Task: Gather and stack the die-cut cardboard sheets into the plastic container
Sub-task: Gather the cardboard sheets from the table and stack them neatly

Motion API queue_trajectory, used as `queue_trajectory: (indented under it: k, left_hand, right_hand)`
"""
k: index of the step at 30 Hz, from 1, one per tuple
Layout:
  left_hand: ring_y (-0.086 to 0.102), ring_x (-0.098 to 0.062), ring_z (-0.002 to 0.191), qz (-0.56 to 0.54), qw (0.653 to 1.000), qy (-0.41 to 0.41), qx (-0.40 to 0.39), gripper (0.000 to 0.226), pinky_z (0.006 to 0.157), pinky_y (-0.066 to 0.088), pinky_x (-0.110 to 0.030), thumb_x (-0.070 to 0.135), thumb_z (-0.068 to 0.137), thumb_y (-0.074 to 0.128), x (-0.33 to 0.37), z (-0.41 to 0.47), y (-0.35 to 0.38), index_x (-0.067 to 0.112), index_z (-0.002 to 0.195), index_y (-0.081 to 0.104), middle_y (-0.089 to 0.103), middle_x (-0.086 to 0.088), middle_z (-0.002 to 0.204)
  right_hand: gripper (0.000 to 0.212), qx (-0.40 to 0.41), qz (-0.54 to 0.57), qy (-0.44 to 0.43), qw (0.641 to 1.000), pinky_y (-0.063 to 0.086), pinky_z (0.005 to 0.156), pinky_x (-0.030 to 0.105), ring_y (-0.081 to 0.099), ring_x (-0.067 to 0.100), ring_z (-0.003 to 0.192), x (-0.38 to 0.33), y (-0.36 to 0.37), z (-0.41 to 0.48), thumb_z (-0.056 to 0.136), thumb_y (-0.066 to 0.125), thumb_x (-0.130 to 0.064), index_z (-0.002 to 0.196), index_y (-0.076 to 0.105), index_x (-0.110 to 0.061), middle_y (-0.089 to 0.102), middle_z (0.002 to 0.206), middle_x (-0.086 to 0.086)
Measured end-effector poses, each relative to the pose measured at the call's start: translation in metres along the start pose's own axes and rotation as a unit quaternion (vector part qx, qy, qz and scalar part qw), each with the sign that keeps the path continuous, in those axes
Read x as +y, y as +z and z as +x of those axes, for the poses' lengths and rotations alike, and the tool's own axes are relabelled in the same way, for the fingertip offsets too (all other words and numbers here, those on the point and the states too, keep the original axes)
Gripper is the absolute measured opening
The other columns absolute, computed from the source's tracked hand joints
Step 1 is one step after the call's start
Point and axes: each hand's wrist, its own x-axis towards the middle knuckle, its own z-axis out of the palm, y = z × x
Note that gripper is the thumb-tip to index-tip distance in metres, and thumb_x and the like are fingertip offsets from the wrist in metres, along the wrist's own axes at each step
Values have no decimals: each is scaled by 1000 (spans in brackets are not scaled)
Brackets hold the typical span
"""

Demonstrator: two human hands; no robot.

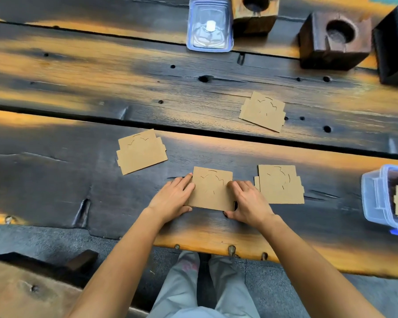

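Several brown die-cut cardboard sheets lie flat on the dark wooden table. The middle sheet [211, 189] sits between my two hands. My left hand [174, 199] grips its left edge and my right hand [247, 201] grips its right edge. Another sheet [279, 185] lies just to the right, one [141, 151] farther left, and one [263, 111] beyond the plank gap. A clear plastic container [377, 198] with blue clips stands at the right edge and holds cardboard sheets stacked inside.
A clear plastic lid or box [210, 25] with a small white object rests at the far middle. Two dark wooden blocks with round holes [336, 40] [254, 13] and a black box [394, 44] stand at the back right. The table edge [216, 245] is close to my legs.
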Motion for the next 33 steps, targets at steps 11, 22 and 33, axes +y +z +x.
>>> queue_trajectory:
  k: [11,22,33]
  left_hand:
    - [29,-28,143,-30,999,-8,10,70,112,34,-40,56,90,62,5,-1,2,14,139,37,22,-8,164]
    - [36,-30,136,-14,999,4,30,64,105,36,-43,54,91,60,4,0,2,13,136,40,31,-12,158]
    - [30,-28,140,-35,999,-9,13,67,105,38,-42,55,87,65,-5,-2,-5,19,139,42,32,-6,158]
  right_hand:
    - [90,1,61,14,998,38,111,34,39,25,133,-1,-1,-5,74,80,-52,143,37,-15,42,146,6]
    - [90,14,78,18,997,37,110,31,39,24,130,-1,-1,-2,72,82,-46,144,38,-15,44,142,5]
    - [76,6,59,15,998,38,110,30,40,21,127,-7,-1,6,74,80,-50,132,48,-12,42,142,3]
